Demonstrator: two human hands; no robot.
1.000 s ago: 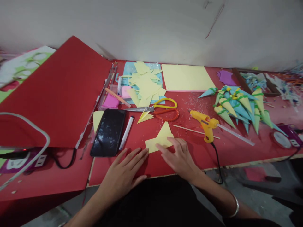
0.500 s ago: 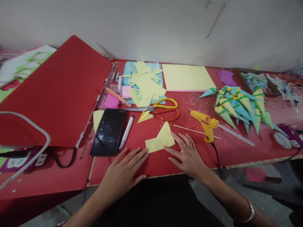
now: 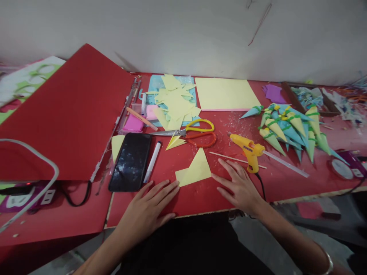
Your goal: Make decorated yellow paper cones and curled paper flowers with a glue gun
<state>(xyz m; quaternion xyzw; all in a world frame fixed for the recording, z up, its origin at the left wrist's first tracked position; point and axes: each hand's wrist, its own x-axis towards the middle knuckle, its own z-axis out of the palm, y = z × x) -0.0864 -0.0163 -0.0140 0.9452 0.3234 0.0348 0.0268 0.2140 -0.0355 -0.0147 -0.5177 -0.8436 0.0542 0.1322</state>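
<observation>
A folded piece of pale yellow paper [image 3: 196,170] lies flat on the red tabletop, its pointed top away from me. My left hand [image 3: 153,204] rests flat with fingers stretched, the fingertips touching the paper's lower left corner. Fingers spread, my right hand [image 3: 238,187] lies on the table at the paper's right, a fingertip close to its right corner. Beyond the paper are scissors [image 3: 197,131] with one yellow and one red handle, and a small folded yellow paper piece [image 3: 175,142] by their blades. A thin stick [image 3: 226,156] lies beyond my right hand.
A black phone [image 3: 131,162] and a marker [image 3: 152,161] lie left. A yellow glue gun [image 3: 249,149] with its cord is at right, near a heap of paper cones [image 3: 286,128]. Behind are yellow paper scraps [image 3: 174,101], yellow sheets [image 3: 226,93] and a large red board [image 3: 65,114].
My right hand has slid rightward off the paper, baring its right side. My left hand stays at the lower left corner.
</observation>
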